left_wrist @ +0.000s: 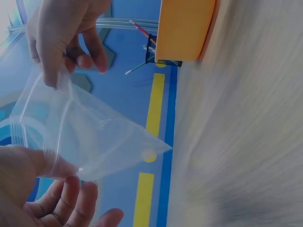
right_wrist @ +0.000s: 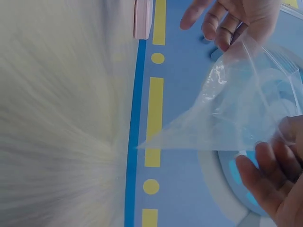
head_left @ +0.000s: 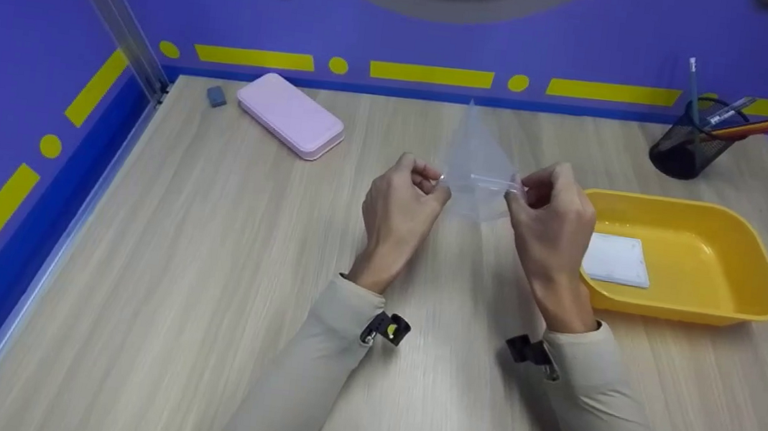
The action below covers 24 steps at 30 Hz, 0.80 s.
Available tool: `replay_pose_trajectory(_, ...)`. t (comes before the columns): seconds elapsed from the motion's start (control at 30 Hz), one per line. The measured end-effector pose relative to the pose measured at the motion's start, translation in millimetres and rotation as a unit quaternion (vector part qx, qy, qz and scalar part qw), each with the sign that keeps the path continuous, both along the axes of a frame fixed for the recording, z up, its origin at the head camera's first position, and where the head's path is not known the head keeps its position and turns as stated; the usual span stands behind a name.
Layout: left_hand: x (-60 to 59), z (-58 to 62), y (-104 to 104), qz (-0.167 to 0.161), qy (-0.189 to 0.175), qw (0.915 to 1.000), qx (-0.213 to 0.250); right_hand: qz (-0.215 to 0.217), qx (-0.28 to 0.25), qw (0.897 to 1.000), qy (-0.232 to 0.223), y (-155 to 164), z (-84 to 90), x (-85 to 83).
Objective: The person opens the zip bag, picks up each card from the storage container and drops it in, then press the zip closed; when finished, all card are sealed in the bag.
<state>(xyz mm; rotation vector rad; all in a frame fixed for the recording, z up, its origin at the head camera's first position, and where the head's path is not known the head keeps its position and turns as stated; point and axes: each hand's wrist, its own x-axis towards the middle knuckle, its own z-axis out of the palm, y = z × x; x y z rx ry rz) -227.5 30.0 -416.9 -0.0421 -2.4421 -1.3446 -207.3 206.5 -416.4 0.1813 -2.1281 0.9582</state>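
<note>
A clear plastic zip bag (head_left: 478, 161) is held up above the table between my two hands. My left hand (head_left: 400, 210) pinches one side of it between thumb and fingers, and my right hand (head_left: 554, 217) pinches the other side. In the left wrist view the bag (left_wrist: 94, 127) tapers to a pointed corner away from the hands, with ridged seal lines near the gripped end. The same pointed shape of the bag (right_wrist: 213, 113) appears in the right wrist view. I see nothing inside it.
A yellow tray (head_left: 706, 310) with a white pad (head_left: 616, 260) in it stands right of my right hand. Behind it is a black mesh pen cup (head_left: 681, 148) with pencils. A pink case (head_left: 290, 114) and a small dark blue eraser-like block (head_left: 216, 96) lie at the back left.
</note>
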Motion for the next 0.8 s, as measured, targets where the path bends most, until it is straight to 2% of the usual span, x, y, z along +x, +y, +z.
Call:
replay_pose_trajectory(0.1, 0.5, 0.8, 0.6, -0.004, 0.018, 0.9998, -0.006, 0.01, 0.009, 1.0, -0.02, 0.0, 0.2, -0.2)
replay_pose_trajectory(0.37, 0.7, 1.0, 0.2, -0.009, 0.045, 0.9989, -0.011, 0.059, 0.037, 0.997, -0.015, -3.6, 1.4, -0.8)
replay_pose_trajectory(0.53, -1.3, 2.0, -3.3, -0.032, 0.06, 0.9976, 0.011, 0.092, 0.041, 0.995, -0.019, -4.7, 5.2, -0.7)
replay_pose_trajectory(0.63, -1.4, 3.4, -5.9, -0.047, 0.072, 0.9959, 0.028, 0.085, 0.038, 0.995, -0.021, -3.2, 6.6, -0.4)
replay_pose_trajectory(0.8, -1.2, 4.6, -8.3, -0.071, 0.085, 0.9934, 0.029, 0.039, 0.006, 0.999, -0.031, 0.4, 9.7, 1.3)
